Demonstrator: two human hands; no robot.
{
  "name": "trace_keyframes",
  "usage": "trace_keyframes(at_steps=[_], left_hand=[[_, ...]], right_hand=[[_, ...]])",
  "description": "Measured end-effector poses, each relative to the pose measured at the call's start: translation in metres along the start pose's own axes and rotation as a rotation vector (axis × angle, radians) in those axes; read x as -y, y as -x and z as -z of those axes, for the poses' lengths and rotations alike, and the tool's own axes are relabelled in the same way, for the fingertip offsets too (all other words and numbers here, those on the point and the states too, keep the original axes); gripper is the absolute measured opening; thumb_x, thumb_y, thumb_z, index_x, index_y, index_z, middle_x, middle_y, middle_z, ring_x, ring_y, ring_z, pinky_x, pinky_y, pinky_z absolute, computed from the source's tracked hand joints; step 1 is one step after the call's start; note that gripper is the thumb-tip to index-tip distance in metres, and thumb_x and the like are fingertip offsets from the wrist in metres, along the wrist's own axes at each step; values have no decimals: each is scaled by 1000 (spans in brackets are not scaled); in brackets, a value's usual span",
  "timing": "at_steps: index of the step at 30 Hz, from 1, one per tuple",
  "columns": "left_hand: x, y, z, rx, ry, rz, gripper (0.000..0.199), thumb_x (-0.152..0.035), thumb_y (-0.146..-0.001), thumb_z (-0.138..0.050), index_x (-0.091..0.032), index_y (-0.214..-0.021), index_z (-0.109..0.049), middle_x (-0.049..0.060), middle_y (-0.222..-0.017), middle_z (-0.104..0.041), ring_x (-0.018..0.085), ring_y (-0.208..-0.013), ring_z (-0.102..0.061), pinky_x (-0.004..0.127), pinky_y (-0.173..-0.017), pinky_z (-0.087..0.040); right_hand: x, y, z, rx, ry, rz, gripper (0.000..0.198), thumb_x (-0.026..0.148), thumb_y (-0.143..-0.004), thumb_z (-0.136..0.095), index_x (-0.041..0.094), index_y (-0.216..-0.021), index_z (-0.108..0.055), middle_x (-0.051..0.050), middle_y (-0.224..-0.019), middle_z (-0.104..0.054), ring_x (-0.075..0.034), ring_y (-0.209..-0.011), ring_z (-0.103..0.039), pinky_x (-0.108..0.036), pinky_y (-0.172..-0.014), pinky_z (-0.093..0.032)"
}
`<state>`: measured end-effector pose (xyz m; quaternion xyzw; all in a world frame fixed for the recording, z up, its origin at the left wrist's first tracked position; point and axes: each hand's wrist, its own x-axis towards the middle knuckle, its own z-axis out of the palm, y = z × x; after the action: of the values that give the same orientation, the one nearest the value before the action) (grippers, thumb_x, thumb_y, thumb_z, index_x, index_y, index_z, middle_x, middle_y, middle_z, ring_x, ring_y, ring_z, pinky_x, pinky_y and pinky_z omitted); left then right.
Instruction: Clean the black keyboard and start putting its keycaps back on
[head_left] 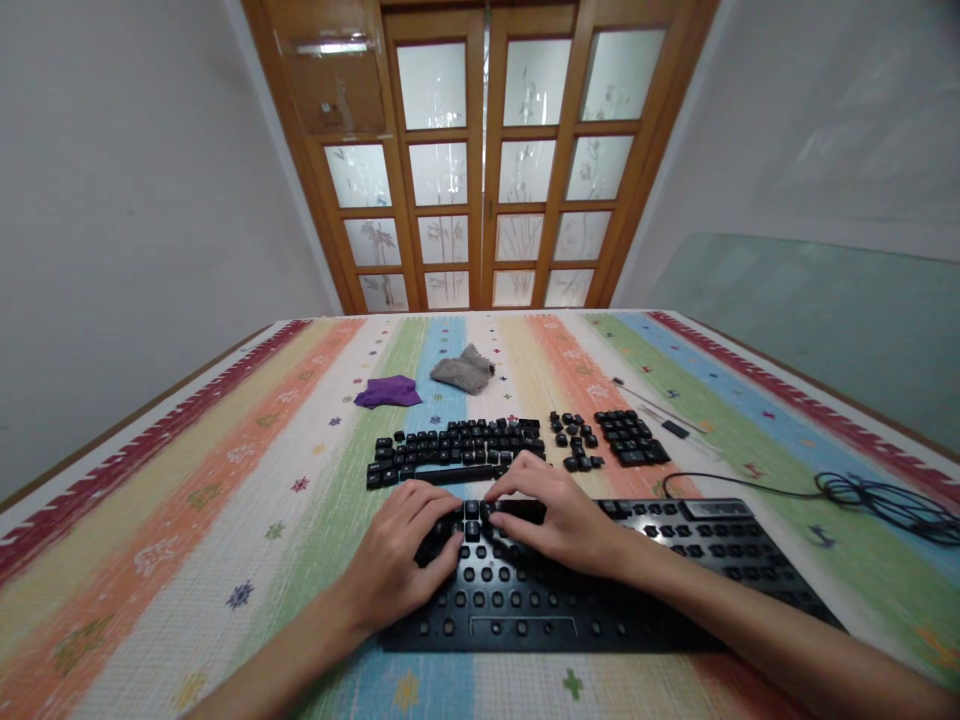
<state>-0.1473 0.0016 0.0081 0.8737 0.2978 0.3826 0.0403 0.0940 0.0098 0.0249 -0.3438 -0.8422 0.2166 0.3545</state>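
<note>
A black keyboard (570, 600) lies in front of me, most of its lower rows bare of caps. My left hand (409, 545) holds its upper left part, with thumb and index finger bent beside the top-row keys. Over the same corner, my right hand (551, 510) pinches a small black keycap (488, 508) between thumb and index finger, at the top row. Two keycaps (472, 520) sit mounted between the hands. Behind the keyboard, loose keycaps (480, 445) lie in rows, along with a long space bar (450, 475).
More loose caps (574, 435) and a number-pad block of caps (630, 437) lie further right. A purple cloth (388, 391) and a grey cloth (461, 370) are at the back. A coiled cable (885, 500), a thin stick (660, 405) and a small black piece (675, 429) lie right.
</note>
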Motion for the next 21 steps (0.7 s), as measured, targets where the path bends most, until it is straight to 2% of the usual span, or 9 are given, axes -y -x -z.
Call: trace_keyframes(at_steps=[4,9,21], left_hand=[[-3,-3,-4,26,61,-10,26,-16,-89,-61,-17,-114,-62,9,-102,-67,22,-95,-60,40,-83,-55],[-4,-5,-10,44,86,-12,23,-13,-87,-62,-18,-110,-64,9,-104,-67,23,-98,-59,40,-83,-54],[-5,-8,-18,60,91,-28,17,-14,-89,-62,-18,-105,-66,8,-102,-67,22,-97,-58,39,-82,-54]], right_hand=[[0,11,-12,13,15,78,14,18,-90,-63,18,-103,-68,-6,-90,-70,-21,-89,-57,-36,-78,-50],[-3,15,-23,-13,142,166,10,18,-92,-60,17,-99,-67,-7,-87,-70,-21,-85,-55,-38,-76,-48],[-1,18,-23,-30,227,149,13,18,-93,-57,17,-99,-68,-7,-85,-70,-22,-83,-54,-39,-76,-49]])
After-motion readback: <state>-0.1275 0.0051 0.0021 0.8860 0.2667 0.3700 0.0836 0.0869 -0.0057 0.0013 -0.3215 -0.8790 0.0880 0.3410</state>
